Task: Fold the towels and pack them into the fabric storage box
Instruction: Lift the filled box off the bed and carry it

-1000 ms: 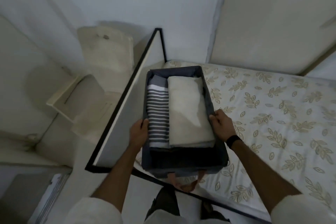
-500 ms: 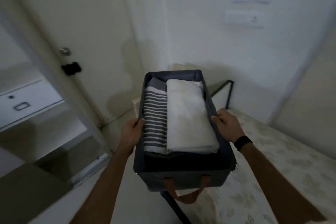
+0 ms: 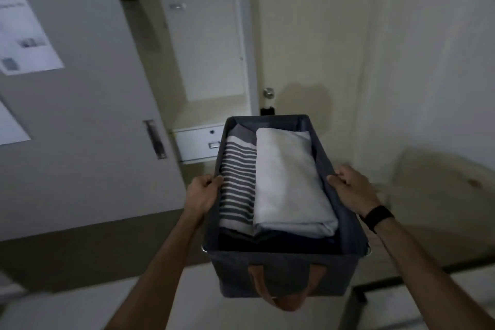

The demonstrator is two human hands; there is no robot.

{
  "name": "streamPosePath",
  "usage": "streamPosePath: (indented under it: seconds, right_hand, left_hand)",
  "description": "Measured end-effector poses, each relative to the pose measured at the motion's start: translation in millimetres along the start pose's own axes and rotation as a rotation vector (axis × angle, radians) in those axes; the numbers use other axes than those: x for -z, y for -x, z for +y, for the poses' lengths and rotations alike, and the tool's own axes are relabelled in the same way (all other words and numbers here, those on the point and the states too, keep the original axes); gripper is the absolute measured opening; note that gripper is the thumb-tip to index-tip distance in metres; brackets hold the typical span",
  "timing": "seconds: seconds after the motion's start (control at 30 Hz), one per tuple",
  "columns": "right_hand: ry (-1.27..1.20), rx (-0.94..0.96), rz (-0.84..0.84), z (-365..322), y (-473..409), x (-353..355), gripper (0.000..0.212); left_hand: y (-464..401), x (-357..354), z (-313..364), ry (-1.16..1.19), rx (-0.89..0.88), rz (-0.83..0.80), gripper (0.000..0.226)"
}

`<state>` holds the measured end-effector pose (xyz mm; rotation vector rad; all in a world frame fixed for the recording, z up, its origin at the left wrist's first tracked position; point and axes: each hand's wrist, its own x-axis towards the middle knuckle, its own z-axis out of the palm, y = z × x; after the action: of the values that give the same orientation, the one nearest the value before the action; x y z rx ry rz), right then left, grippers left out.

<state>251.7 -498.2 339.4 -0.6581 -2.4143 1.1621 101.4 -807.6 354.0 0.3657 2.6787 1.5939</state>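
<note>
Both hands are on the fabric storage box [image 3: 284,273], one per long side. The left hand [image 3: 201,195] has its fingers curled over the left rim, pinching the fabric wall right next to the striped towel [image 3: 237,187]. The right hand [image 3: 353,190] does the same on the right rim, fingers hooked over the edge, thumb side toward the inside. So each grip is closed on the box wall, not spread. There's a black wristband [image 3: 376,217] on the right wrist.

The box itself is dark grey-blue, held up in the air in front of the person, not resting on anything. A brown loop handle [image 3: 281,295] hangs off the near end.

Inside: the striped towel, grey and white, lies folded along the left side. A plain white folded towel [image 3: 289,185] sits just beside it, touching, taking up the right side and a bit more than half the width. Something dark [image 3: 276,240] is underneath both at the near end, can't tell what.

Behind the box there's a cream door with a round knob [image 3: 268,93], and to the left a white drawer [image 3: 198,140] with a small handle.
</note>
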Motion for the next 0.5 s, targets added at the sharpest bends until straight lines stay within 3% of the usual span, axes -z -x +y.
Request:
streamPosePath:
  seconds: [0.3, 0.5]
  right_hand:
    - [-0.137, 0.090, -0.047, -134, -125, -128, 0.029]
    - [-0.180, 0.133, 0.001, -183, -219, -165, 0.035]
  left_hand:
    - [-149, 122, -44, 0.031, 0.034, 0.145, 0.036]
    - [-244, 137, -41, 0.080, 0.031, 0.176, 0.033]
